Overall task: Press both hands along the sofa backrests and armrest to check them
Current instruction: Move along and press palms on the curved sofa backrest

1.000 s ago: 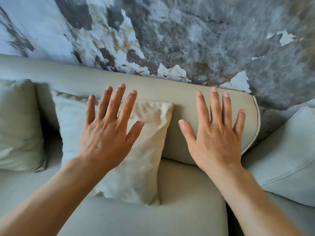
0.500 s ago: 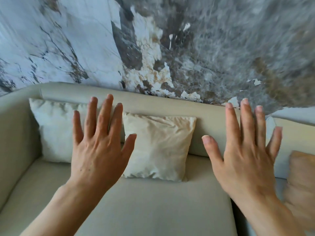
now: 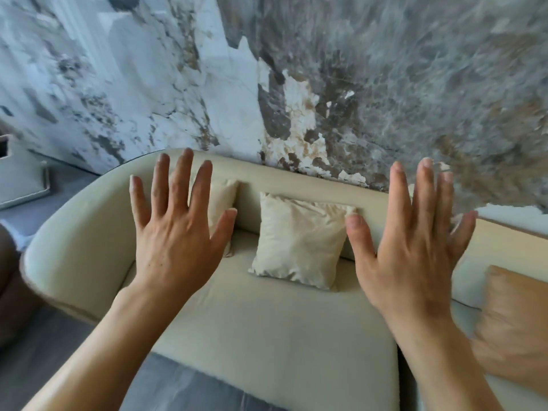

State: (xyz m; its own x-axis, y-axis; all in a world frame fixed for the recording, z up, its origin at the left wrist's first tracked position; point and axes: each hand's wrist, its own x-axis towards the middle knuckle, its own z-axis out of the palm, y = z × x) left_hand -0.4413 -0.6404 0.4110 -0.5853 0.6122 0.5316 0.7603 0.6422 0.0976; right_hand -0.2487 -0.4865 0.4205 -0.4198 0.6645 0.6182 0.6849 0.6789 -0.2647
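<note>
Both hands are seen from the head view, palms down, fingers spread wide, nothing gripped. The left hand [image 3: 178, 232] is held over the left end of the sofa [image 3: 267, 327], its fingertips [image 3: 187, 155] lined up with the top of the backrest [image 3: 311, 185]. The right hand [image 3: 415, 250] is held over the right end of the same backrest section, thumb overlapping the upper right corner of a cream cushion [image 3: 299, 241]. Contact with the upholstery cannot be confirmed from this angle; both hands may be held just above it. The curved armrest [image 3: 74, 247] is seen to the left of the left hand, apart from it. A second cream cushion [image 3: 222, 197] is mostly hidden behind the left hand's fingers, propped against the backrest. The cream cushion between the hands is leaned on the backrest, its lower edge on the seat. An orange-tan cushion [image 3: 516, 327] is seen at the right edge, blurred, on the adjoining sofa section. A marble-patterned wall [image 3: 355, 84] is seen directly behind the backrest. Grey floor [image 3: 189, 387] is visible in front of the seat, under the left forearm.
</note>
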